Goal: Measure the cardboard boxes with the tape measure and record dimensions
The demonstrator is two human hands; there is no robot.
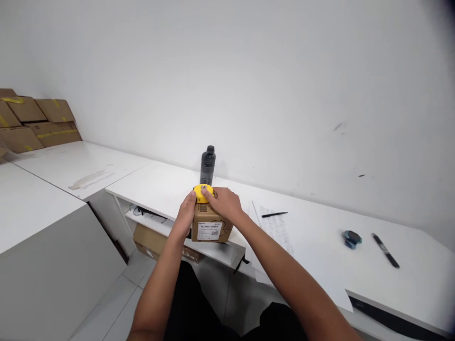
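Note:
A small brown cardboard box point(230, 232) with a white printed label stands at the front edge of the white counter. Over its top is a yellow tape measure point(204, 195) with a grey button. My right hand point(223, 203) is closed round the tape measure from the right, its thumb lying on the front near the button. My left hand point(186, 214) is closed at the tape measure's left end, thumb against it, beside the box's left side. Its other fingers are mostly hidden. Just behind stands a dark translucent bottle point(208, 166) with a black cap.
Right of the box lie written paper sheets point(275, 229) with a black pen point(274, 214). Farther right are a small blue-black object point(351, 239) and a black marker point(386, 251). Stacked cartons point(53, 134) stand far left. Another carton point(149, 240) sits under the counter point(163, 182).

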